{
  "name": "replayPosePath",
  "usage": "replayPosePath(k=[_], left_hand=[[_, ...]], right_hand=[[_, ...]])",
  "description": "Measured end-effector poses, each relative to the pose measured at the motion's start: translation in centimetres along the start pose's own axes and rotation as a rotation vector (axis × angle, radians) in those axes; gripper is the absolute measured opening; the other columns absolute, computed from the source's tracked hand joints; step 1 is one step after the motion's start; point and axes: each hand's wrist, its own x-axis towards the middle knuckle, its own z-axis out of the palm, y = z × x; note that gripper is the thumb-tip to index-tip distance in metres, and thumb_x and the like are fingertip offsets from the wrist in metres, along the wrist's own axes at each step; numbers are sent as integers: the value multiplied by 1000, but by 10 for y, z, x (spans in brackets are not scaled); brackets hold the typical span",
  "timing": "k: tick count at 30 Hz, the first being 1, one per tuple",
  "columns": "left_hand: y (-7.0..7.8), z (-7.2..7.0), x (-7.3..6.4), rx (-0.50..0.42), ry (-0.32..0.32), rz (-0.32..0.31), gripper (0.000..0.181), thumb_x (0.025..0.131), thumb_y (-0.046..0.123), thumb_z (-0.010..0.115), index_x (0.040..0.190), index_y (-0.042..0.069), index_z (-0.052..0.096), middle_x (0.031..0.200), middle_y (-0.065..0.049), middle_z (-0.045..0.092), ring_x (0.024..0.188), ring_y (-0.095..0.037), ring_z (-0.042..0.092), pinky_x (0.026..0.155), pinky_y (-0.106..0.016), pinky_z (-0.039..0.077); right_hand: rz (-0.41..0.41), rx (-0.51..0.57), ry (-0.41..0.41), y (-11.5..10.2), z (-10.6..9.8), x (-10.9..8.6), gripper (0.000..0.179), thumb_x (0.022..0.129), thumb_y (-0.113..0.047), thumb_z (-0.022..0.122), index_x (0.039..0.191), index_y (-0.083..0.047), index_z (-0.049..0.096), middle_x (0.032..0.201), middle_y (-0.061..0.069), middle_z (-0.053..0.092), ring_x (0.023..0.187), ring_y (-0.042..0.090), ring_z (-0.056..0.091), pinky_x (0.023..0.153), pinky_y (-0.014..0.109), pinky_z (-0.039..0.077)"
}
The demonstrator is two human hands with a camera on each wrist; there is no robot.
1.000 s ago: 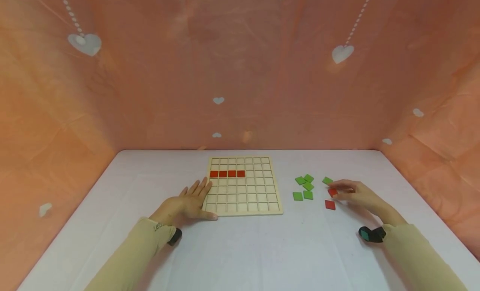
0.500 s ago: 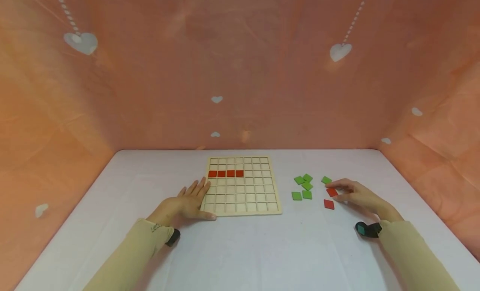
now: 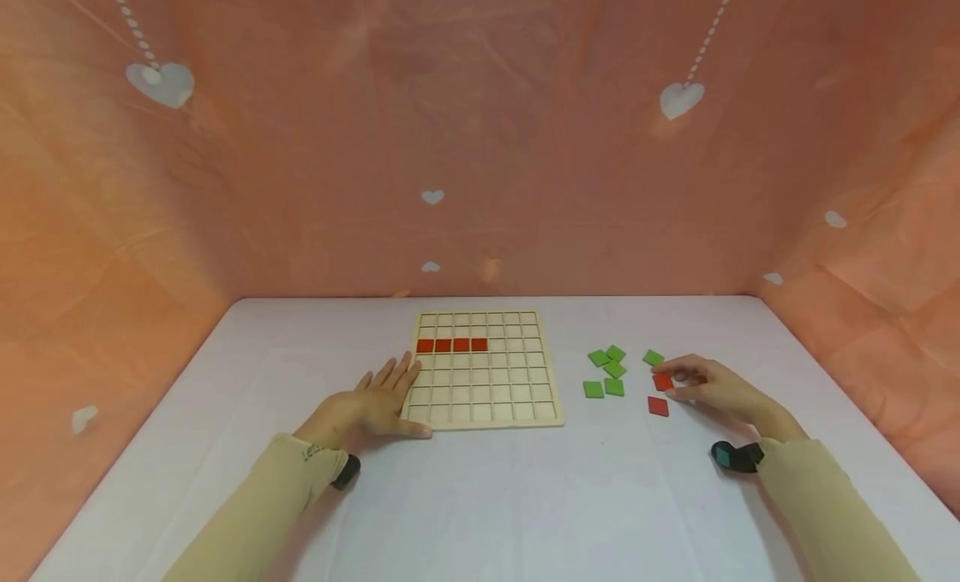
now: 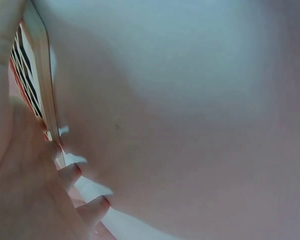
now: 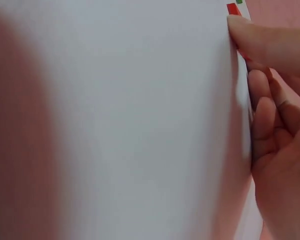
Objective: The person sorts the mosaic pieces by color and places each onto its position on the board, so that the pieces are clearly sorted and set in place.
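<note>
My left hand point(image 3: 375, 408) lies spread along the left edge of a pale wooden grid board point(image 3: 480, 390), fingertips and thumb at its rim. In the left wrist view, the fingers point(image 4: 70, 174) line up beside the board's side. A row of several red square tiles point(image 3: 453, 345) fills part of one board row. To the right, my right hand point(image 3: 723, 394) pinches a loose red tile point(image 3: 663, 383) at the table between thumb and index finger. Just in front of that lies another red tile point(image 3: 657, 407). The right wrist view shows the thumb point(image 5: 257, 42) over a sliver of red.
Several green tiles point(image 3: 614, 370) lie between the board and my right hand, and a single green tile point(image 3: 653, 358) is just beyond its index finger. All rest on a white-covered table point(image 3: 510, 499), with an orange cloth point(image 3: 480, 148) hanging behind and at both sides.
The head view has shifted slightly. Both hands keep their places, the left at the board and the right around the red tile.
</note>
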Motion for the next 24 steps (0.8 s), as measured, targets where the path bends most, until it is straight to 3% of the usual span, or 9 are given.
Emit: replayPosePath(k=[5,9,14,19,24], left_hand=[[4,-4,-6,10,0,-1,111,83,60,63,153,0,1,160,-20,-10,147,-41,-5,115,-62,4],[8,-5,-7,11,-3,-2,109,84,57,64,153,-1,2,160,-21,-8,146,-42,-4,115,-62,5],[6,-2,-5,6,-25,-7,112,83,61,62,153,1,-1,160,-18,-12,147,-39,-7,116,-60,2],[-1,2,1,9,2,-1,115,80,67,60,154,4,-1,160,-15,-13,148,-37,-8,117,-59,1],[-1,2,2,6,13,1,115,80,67,60,154,4,-1,160,-15,-12,148,-37,-8,116,-60,2]], right_hand=[[6,-6,-4,-6,3,5,41,88,-20,68,124,-2,60,103,11,52,95,22,44,71,22,46],[23,-29,1,-15,6,7,40,87,-21,70,120,0,61,97,8,56,91,20,48,70,23,46],[36,-11,3,-24,11,11,42,87,-25,70,120,0,61,102,9,60,95,22,51,77,29,46],[50,-21,39,-29,15,21,44,87,-27,70,122,-3,61,109,10,62,100,23,53,82,29,44],[63,44,27,-37,22,30,44,89,-25,68,126,-3,59,114,15,61,100,25,52,75,27,50]])
